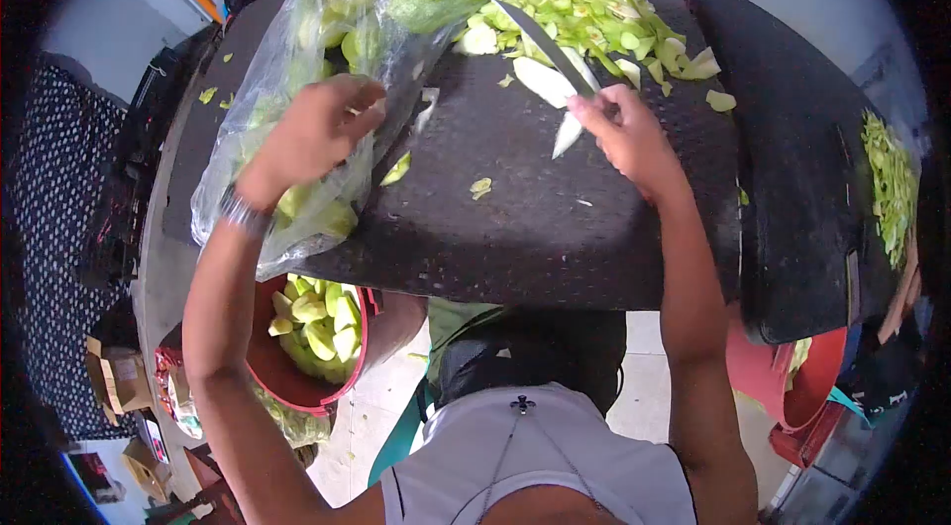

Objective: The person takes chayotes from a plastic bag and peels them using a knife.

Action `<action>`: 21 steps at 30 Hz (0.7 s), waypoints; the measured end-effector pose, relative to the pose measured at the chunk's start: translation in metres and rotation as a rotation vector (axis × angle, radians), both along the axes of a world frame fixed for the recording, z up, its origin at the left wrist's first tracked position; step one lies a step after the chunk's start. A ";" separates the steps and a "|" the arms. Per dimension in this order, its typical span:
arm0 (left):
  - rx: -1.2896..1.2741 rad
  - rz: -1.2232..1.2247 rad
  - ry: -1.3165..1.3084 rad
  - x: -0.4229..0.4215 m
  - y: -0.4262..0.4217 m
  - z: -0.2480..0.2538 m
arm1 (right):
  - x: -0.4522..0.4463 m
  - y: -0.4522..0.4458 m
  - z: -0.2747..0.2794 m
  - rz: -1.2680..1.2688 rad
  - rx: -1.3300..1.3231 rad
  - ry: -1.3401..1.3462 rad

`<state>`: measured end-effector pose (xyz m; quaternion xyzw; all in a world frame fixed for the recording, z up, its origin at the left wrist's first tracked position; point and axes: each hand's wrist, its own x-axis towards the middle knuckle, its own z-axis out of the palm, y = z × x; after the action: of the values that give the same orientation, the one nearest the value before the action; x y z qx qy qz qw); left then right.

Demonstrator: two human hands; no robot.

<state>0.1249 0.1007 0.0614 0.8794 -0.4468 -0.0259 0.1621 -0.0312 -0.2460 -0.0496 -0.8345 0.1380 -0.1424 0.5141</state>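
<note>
My right hand [626, 134] grips a knife [550, 42], its dark blade pointing up and left over the table. Pale cut pieces [543, 82] lie under and beside the blade. Beyond them is a heap of green peelings [584, 10]. My left hand [322, 129] hovers over a clear plastic bag [238, 144], fingers loosely curled and apart, with nothing seen in them. Several green fruits [362, 45] show through the bag, their exact kind unclear. One green fruit [436, 6] lies at the bag's mouth, near the heap.
Below the dark table [555, 238], a red bucket [357, 376] at left holds pale green cut pieces [322, 327]. Another red bucket [773, 376] stands at right. A second dark surface [792, 158] adjoins the table, with more peelings [889, 183] at its far right.
</note>
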 end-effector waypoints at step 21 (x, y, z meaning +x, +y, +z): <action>0.695 0.518 -0.291 0.066 0.060 -0.049 | -0.003 0.002 0.005 -0.047 -0.031 -0.025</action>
<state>0.1913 0.1609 0.0128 0.9589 -0.1950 -0.0092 -0.2061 -0.0341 -0.2439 -0.0451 -0.8370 0.1489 -0.1671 0.4993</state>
